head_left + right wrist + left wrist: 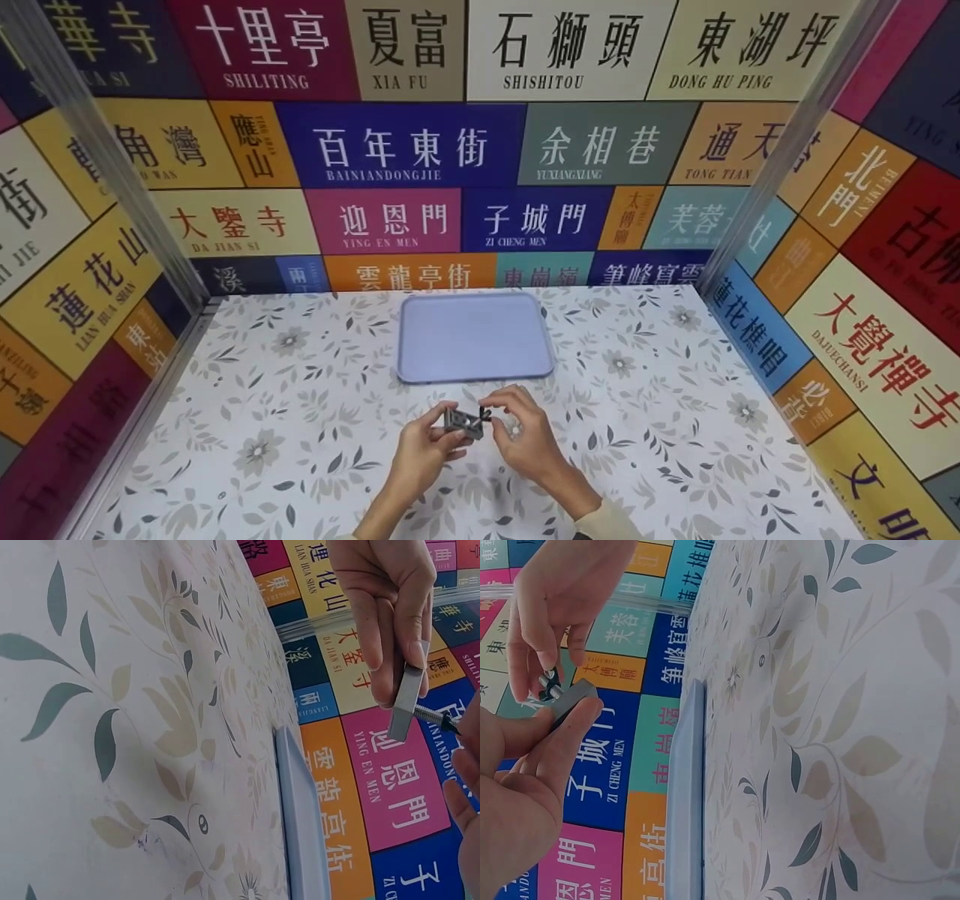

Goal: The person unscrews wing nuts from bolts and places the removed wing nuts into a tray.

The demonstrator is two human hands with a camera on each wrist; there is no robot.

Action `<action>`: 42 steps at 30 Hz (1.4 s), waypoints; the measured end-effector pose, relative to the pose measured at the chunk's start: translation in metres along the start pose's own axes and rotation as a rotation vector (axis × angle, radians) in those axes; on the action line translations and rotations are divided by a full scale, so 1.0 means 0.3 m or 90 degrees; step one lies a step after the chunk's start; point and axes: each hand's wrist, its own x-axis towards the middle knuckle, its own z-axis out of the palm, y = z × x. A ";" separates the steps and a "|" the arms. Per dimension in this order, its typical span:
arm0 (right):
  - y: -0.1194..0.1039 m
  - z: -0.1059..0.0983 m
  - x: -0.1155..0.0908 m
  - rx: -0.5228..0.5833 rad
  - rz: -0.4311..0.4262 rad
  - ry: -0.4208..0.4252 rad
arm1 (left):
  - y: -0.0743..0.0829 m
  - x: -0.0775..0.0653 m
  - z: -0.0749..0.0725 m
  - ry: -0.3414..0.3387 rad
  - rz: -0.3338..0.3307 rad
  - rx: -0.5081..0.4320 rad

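Observation:
In the head view my left hand (421, 454) grips a small grey metal block (453, 424) by its edges, above the table. Openings show in the block's face. From its side a threaded bolt (429, 717) sticks out, as the right wrist view shows. The bolt's outer end carries a dark, wing-shaped head (485, 414). Thumb and fingertips of my right hand (527, 439) pinch at that winged head. In the left wrist view the block (576, 696) is edge-on between left thumb and fingers. How deep the bolt sits in the block is hidden.
A pale lilac tray (474, 337) lies flat on the table beyond both hands. White cloth with a leaf and flower print (300, 450) covers the table. Panels with coloured name signs (401, 154) stand at the back and both sides.

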 end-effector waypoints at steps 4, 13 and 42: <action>-0.020 0.001 0.012 0.007 -0.008 0.011 | -0.002 0.001 0.002 -0.001 0.004 -0.002; -0.042 0.004 0.025 0.021 -0.026 0.018 | -0.001 0.000 0.000 0.001 0.003 -0.009; -0.112 -0.026 0.056 0.007 -0.027 0.101 | 0.001 0.003 -0.008 0.005 0.023 -0.006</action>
